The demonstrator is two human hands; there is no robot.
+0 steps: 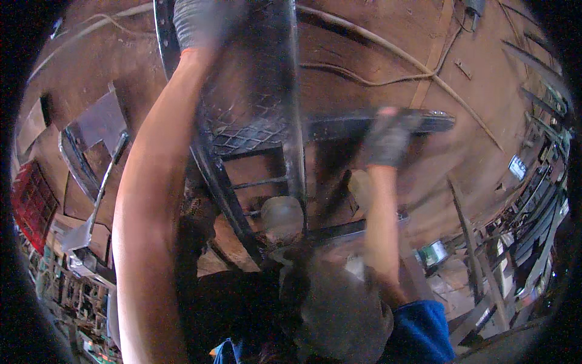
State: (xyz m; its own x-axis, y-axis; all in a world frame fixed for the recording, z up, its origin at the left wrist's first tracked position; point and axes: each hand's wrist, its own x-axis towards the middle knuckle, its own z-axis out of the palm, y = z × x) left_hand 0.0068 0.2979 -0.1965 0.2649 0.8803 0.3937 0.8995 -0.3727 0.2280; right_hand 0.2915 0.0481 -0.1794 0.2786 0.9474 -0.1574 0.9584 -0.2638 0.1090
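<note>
A black welded metal frame (295, 121) lies in front of me, with two long rails, crossbars and a patch of expanded metal mesh (248, 134) between them. My left hand (203, 24), in a grey glove, reaches far forward beside the frame's left rail; motion smears its fingers. At the right, my gloved right hand (391, 136) is closed over the black beam (339, 125) that sticks out sideways from the frame, near its outer end. That hand is blurred too. Below the mesh, a grey rounded shape (282, 213) shows between the rails; its kind is unclear.
Hoses (388, 45) and a cable (376, 82) cross the brown floor beyond the frame. Sheet metal offcuts (100, 121) and a red grate (35, 203) lie left. Metal strips and scrap (539, 224) are heaped along the right. Another dark bar (345, 230) lies near my right forearm.
</note>
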